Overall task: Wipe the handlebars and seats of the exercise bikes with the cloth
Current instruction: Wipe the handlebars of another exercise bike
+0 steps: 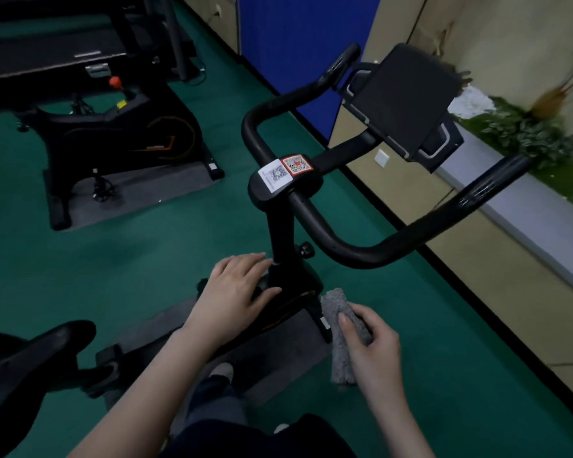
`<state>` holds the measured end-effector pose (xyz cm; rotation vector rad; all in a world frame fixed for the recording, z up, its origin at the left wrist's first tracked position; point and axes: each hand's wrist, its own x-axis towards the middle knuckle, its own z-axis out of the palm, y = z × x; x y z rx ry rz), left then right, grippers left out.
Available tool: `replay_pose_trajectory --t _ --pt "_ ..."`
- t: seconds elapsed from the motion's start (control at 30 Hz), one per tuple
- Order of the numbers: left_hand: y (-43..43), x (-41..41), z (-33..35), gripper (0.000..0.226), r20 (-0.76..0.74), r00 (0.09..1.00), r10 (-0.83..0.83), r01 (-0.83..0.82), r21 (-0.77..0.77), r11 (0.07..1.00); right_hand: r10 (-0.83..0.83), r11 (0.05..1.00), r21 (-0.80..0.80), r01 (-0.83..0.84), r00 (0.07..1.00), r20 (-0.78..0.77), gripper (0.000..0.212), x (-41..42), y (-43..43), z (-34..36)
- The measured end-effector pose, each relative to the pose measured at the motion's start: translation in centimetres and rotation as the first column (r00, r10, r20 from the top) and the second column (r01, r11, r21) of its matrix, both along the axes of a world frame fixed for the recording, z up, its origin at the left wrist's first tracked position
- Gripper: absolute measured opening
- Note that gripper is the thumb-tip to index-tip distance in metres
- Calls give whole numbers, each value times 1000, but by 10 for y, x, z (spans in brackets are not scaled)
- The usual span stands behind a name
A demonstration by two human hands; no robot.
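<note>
A black exercise bike stands in front of me, its curved handlebars (407, 238) spreading left and right around a stem with two QR stickers (285, 171). A dark console tablet (401, 97) sits above them. The bike's black seat (30, 361) shows at the lower left. My right hand (371, 345) is shut on a grey fluffy cloth (339, 345), held below the right bar and apart from it. My left hand (235, 292) hovers flat, fingers apart, in front of the stem's lower part; I cannot tell whether it touches.
A second black exercise bike (119, 140) stands on a grey mat at the upper left, a treadmill (53, 54) behind it. The floor is green. A beige wall with a blue panel (298, 44) and a planter ledge with plants (523, 133) runs along the right.
</note>
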<state>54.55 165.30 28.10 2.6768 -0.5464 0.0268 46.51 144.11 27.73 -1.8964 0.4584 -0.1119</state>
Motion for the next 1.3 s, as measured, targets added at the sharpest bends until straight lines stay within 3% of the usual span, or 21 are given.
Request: replay_pose_trajectory --t 0.17,0.27,0.33,0.43,0.6,0.73,0.9,1.3 --pt "29 43 7 46 71 987 -143 148 -71 986 -52 998 -22 51 998 -28 15 29 50 6" --pt "47 71 13 45 132 972 -197 213 -120 970 -89 994 -64 91 995 37 18 45 81 15" --pt "54 89 17 45 192 957 -217 247 -147 958 -109 984 -127 125 987 122 26 53 99 22" --pt "58 112 25 44 285 928 -239 299 -192 935 -171 942 -223 252 929 329 20 64 120 36" --pt "42 146 37 45 351 884 -309 399 -222 890 -265 777 -352 522 778 569 17 102 127 64" --pt "26 166 40 42 345 863 -370 464 -250 850 -316 668 -451 591 775 547 19 144 123 73" --pt "21 176 32 39 313 864 -394 487 -326 810 -402 613 -526 590 806 435 22 177 140 62" --pt "21 181 27 37 324 859 -397 502 -375 780 -503 516 -560 648 758 415 22 162 133 63"
